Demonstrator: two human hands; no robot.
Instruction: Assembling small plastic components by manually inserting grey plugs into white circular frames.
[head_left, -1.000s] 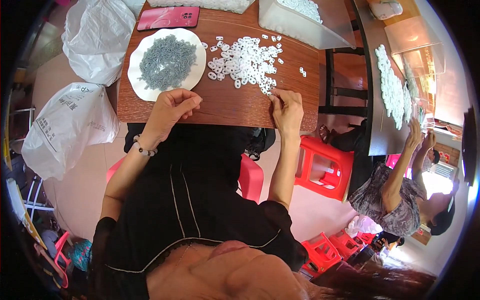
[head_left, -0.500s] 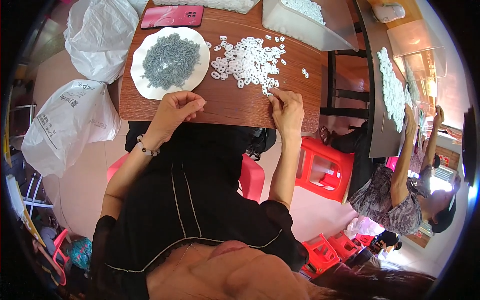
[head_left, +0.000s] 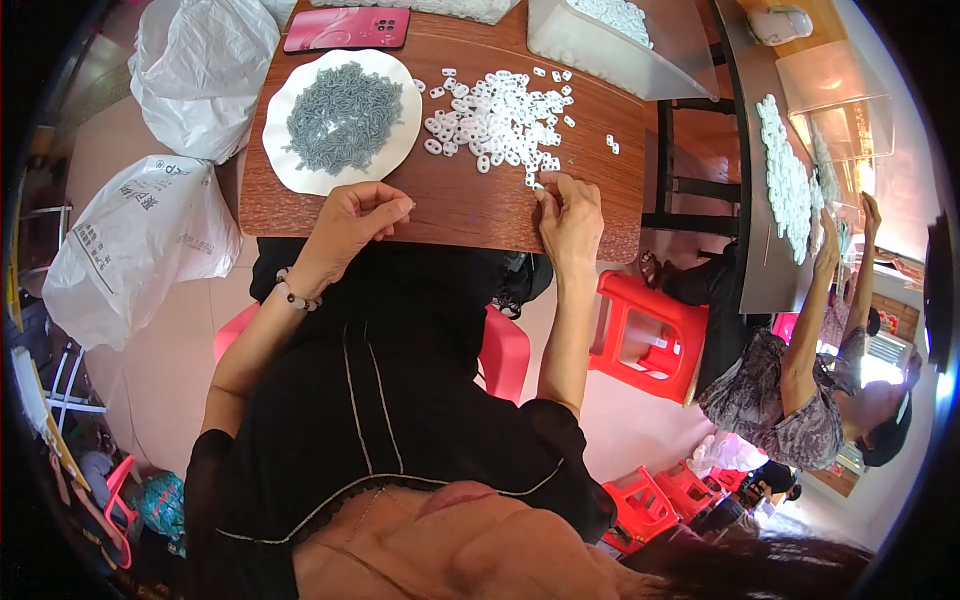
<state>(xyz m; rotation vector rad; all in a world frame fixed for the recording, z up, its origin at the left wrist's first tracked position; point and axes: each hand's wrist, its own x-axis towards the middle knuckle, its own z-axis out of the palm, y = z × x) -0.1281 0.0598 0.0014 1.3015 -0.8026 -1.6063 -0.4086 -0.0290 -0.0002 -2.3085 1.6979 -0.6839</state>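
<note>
My left hand (head_left: 358, 222) is closed in a pinch at the table's near edge, just below a white wavy-rimmed plate (head_left: 282, 160). Something tiny shows at its fingertips, too small to make out. On the plate lies a heap of small grey rod-shaped pieces (head_left: 345, 115). To the right spreads a loose pile of small white oval pieces with two holes (head_left: 500, 120). My right hand (head_left: 572, 215) rests at the pile's near right edge, thumb and forefinger drawn together on a small white piece (head_left: 538, 186).
A pink phone (head_left: 345, 28) lies behind the plate on the brown wooden table (head_left: 450, 215). A clear bin (head_left: 620, 60) of white pieces stands at the back right. White sacks (head_left: 140, 250) are on the left, a red stool (head_left: 650, 335) on the right. Another person (head_left: 790, 385) works at the right-hand table.
My right hand has shifted slightly left, and its fingers have drawn closer together at the edge of the white pile. My left hand keeps its pinch in nearly the same place.
</note>
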